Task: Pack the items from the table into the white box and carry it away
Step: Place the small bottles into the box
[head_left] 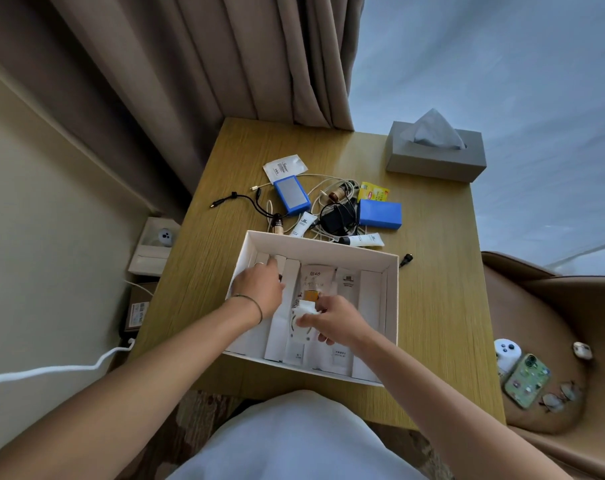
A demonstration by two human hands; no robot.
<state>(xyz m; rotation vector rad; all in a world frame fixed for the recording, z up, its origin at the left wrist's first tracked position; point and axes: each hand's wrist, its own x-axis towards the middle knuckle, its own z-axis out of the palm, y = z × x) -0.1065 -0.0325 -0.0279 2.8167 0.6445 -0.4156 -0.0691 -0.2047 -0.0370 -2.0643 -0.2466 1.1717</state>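
tissue box (436, 157), phone (526, 381), curtain (224, 64)

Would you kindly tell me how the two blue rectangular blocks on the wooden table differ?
The left blue rectangular block has a grey panel on its top face; the right blue rectangular block is plain blue all over. The left one lies angled beside the white sachet; the right one sits by the yellow packet. Both lie flat among cables, still unpacked.

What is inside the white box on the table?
White box: white packets lie in rows. The right hand holds a small white item over them; the left hand covers whatever is beneath it.
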